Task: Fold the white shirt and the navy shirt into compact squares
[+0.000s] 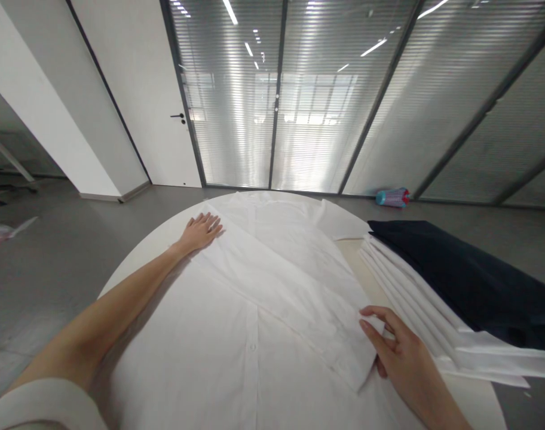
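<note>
A white button-up shirt (219, 334) lies spread over the round table, its buttoned front strip facing up. One sleeve (281, 280) is laid slantwise across the body, running from upper left to lower right. My left hand (202, 232) rests flat on the fabric near the upper left of the sleeve, fingers spread. At the lower right, my right hand (395, 346) pinches the cuff end of that sleeve between thumb and index finger. The shirt's other short-looking white flap of cloth (344, 221) reaches out at the upper right.
A stack of folded white garments (402, 280) with dark navy cloth (470, 275) on top sits at the table's (478, 397) right edge, overhanging it. A blue and red cylindrical object (392, 197) lies on the floor by the glass partition (308, 119).
</note>
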